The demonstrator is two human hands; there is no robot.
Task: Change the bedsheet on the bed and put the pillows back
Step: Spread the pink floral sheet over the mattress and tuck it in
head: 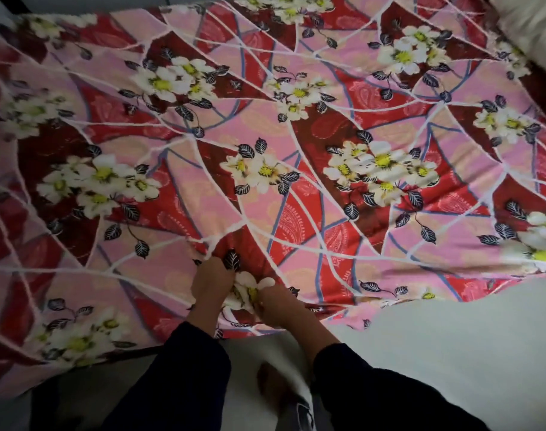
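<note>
- Nearest my camera, at six o'clock, I see two dark long sleeves (pixel 184 384) and, between them, a bare foot (pixel 273 387) on the pale floor (pixel 452 353).
- My left hand (pixel 211 283) is curled closed around a bunched fold of the red-and-pink flower-printed cotton bedsheet (pixel 265 135), right at the sheet's near edge.
- My right hand (pixel 281 306) sits just beside the left one, fingers closed on the same gathered bit of cloth; a white printed flower is pinched between the two.
- The sheet itself covers nearly all of the bed, spreading from nine o'clock round to three o'clock, mostly flat with shallow ripples.
- Toward four o'clock its edge looks lifted off and uneven, so I judge that side is not yet settled or tucked.
- At the near left, around seven o'clock, the cloth hangs over the bed's side.
- A cream fabric pillow (pixel 526 23) shows at the two o'clock corner, partly cut off by the frame; I cannot tell whether it lies on the sheet or beside the bed.
- My reading of progress: the sheet seems laid on and roughly spread, and I cannot tell whether it is the fresh one. Left to do: straightening, tucking the edges, then setting the pillows back.
</note>
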